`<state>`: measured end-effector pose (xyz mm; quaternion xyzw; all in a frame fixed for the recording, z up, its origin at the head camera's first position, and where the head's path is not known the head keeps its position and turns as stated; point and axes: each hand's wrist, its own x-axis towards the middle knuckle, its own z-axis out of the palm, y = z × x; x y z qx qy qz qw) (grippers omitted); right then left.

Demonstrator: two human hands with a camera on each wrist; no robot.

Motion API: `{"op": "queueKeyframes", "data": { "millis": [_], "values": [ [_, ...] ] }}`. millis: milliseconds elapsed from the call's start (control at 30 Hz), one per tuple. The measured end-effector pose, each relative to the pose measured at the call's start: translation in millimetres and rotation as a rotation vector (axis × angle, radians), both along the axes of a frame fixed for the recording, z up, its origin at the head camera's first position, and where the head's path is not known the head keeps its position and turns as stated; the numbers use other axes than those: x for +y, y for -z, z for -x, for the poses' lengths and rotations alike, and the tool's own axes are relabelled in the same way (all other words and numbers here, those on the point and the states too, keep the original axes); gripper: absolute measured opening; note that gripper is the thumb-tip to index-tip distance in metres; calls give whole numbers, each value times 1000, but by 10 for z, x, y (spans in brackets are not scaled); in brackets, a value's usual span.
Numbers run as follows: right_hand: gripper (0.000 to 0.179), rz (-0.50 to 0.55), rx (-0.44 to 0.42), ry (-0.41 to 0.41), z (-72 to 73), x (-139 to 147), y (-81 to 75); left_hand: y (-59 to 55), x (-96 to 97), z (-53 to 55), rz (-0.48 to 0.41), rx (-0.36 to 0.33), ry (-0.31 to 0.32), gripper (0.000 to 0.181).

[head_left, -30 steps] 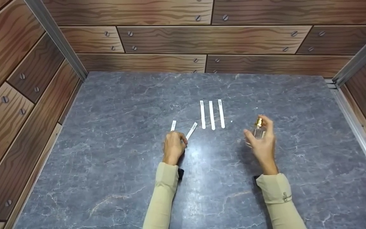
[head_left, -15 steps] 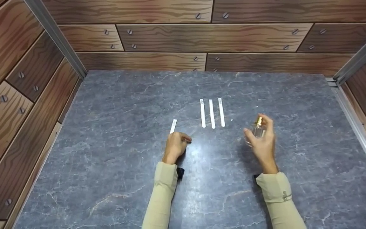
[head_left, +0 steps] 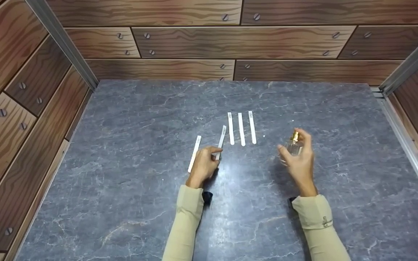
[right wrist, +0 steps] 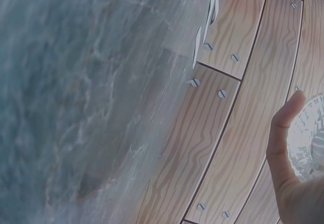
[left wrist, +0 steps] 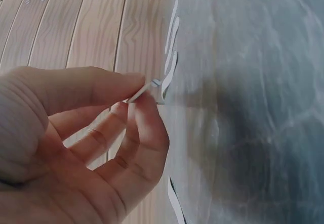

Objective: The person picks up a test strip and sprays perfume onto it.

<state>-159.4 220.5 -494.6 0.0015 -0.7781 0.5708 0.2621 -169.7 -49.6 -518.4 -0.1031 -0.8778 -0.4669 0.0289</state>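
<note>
My left hand (head_left: 203,165) pinches a white perfume test strip (head_left: 223,134) between thumb and fingers. In the left wrist view that strip (left wrist: 140,92) shows nearly edge-on at the fingertips. Just left of this hand lies a second white strip (head_left: 195,152) on the table. My right hand (head_left: 303,168) holds a clear glass perfume bottle (head_left: 294,148) upright, its index finger over the gold spray top (head_left: 295,135). Part of the bottle is hidden by the hand. The right wrist view catches the faceted glass of the bottle (right wrist: 309,143) beside the thumb.
Three white strips lie side by side in the middle of the table: a left one (head_left: 231,128), a middle one (head_left: 241,129) and a right one (head_left: 253,127). Wood-patterned panels (head_left: 180,41) wall in the grey marbled table (head_left: 140,119) behind and at both sides.
The left hand has moved slightly right, and the pinched strip has turned from slanting, through hidden, to pointing more away from the person. The right hand with the bottle stays in place.
</note>
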Motion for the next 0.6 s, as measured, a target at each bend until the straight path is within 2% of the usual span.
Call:
{"op": "queueKeyframes", "data": {
  "millis": [167,433,600],
  "values": [
    [61,9,-5,-11,5,-8,-6,-9,30,-12,2,9,12,44],
    [61,10,37,-43,32,-52,-12,-35,91,-48,-38,-17,-20,46],
    [61,-8,19,-34,17,-52,-13,-39,115,-60,-43,-6,7,51]
  ]
}}
